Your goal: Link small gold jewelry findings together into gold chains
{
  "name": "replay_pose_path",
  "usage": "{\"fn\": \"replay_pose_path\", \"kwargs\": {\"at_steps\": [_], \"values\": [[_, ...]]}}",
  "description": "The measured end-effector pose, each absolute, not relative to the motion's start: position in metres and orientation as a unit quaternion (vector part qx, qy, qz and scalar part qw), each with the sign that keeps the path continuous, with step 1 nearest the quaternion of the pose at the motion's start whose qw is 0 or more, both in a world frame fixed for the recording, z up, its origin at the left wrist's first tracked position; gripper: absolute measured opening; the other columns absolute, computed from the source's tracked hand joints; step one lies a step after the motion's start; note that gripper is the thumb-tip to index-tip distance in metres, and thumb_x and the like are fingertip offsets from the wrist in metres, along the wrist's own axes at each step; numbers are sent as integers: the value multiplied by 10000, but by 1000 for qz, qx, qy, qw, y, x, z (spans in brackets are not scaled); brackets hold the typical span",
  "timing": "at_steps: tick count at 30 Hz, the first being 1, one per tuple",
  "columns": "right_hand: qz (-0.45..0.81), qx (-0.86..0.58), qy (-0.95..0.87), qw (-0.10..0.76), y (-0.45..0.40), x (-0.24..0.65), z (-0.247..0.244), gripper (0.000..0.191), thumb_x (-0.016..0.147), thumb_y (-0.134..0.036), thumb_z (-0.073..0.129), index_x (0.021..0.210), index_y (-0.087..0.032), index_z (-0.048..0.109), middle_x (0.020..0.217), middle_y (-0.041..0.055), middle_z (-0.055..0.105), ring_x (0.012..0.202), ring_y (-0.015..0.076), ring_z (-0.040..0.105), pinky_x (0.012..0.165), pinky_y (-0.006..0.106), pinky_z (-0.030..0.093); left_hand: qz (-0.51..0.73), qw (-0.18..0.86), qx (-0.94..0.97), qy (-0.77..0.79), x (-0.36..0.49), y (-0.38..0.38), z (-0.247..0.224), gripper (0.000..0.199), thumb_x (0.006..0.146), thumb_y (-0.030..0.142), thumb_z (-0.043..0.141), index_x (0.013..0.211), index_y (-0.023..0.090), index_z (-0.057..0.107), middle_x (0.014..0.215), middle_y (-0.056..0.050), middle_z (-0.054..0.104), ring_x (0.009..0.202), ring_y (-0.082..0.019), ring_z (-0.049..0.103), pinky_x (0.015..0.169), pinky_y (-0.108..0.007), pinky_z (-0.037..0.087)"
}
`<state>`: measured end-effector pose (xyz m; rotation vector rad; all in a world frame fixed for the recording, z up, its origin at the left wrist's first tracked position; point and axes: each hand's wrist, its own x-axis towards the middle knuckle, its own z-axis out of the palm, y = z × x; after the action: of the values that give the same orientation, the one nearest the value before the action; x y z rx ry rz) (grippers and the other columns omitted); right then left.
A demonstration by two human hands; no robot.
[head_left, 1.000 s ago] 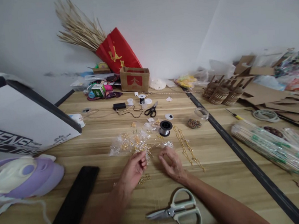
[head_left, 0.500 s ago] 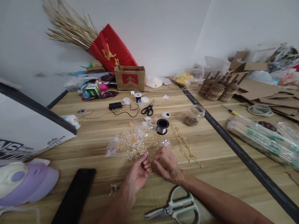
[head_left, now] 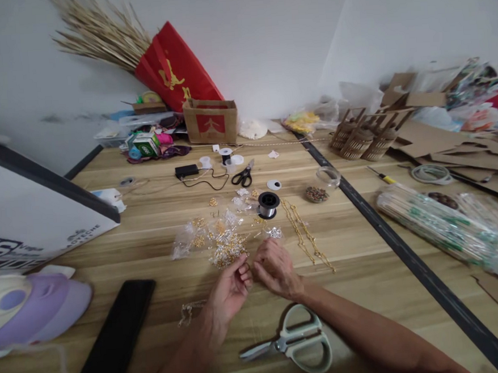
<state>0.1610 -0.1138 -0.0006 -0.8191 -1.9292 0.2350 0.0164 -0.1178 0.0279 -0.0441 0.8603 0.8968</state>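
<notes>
My left hand (head_left: 233, 284) is closed, its thumb and index finger together at the near edge of a pile of gold and silver jewellery beads (head_left: 228, 249). Beside it, my right hand (head_left: 275, 267) curls inward with bent fingers, a small gap between the two. Anything in either pinch is too small or hidden to make out. Just beyond the right hand stands a black spool of thin wire (head_left: 268, 205). Gold chains (head_left: 306, 236) lie to its right. Between my forearms rest pale green scissors (head_left: 292, 342), and a small silvery chain (head_left: 187, 313) lies by the left wrist.
A black phone (head_left: 117, 338) and a purple-and-white object (head_left: 36, 309) lie at left, below a large white box (head_left: 37, 207). Farther back are black scissors (head_left: 243, 176) and a jar of beads (head_left: 316, 193). Bagged sticks (head_left: 439, 227) lie at right.
The view has tilted slightly, so the things on the table sit a little higher and farther left. Both hands keep nearly the same pose, the right fingers shifted slightly.
</notes>
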Motion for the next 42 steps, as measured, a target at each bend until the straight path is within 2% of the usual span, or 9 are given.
{"fn": "replay_pose_path", "kwargs": {"at_steps": [5,18,42], "values": [[83,-332,-800,492,-113,161,0,83,843,-126,483,845,-209,478,748,39,547,717,182,497,694,362,424,413,815,-28,405,17,-117,28,241,891,85,486,656,130,507,474,54,430,370,-39,401,364,-124,355],[62,-317,-818,476,-113,162,-4,79,844,-125,490,865,-201,497,755,31,575,735,174,523,784,390,433,411,822,-17,394,18,-121,19,191,805,91,627,650,125,522,475,53,464,382,-38,436,372,-121,364],[46,-329,-818,469,-113,162,-3,81,844,-121,502,865,-198,490,740,24,573,726,166,530,845,408,425,406,830,-25,381,18,-123,20,232,873,85,527,642,112,530,473,41,479,373,-38,435,371,-123,373]]}}
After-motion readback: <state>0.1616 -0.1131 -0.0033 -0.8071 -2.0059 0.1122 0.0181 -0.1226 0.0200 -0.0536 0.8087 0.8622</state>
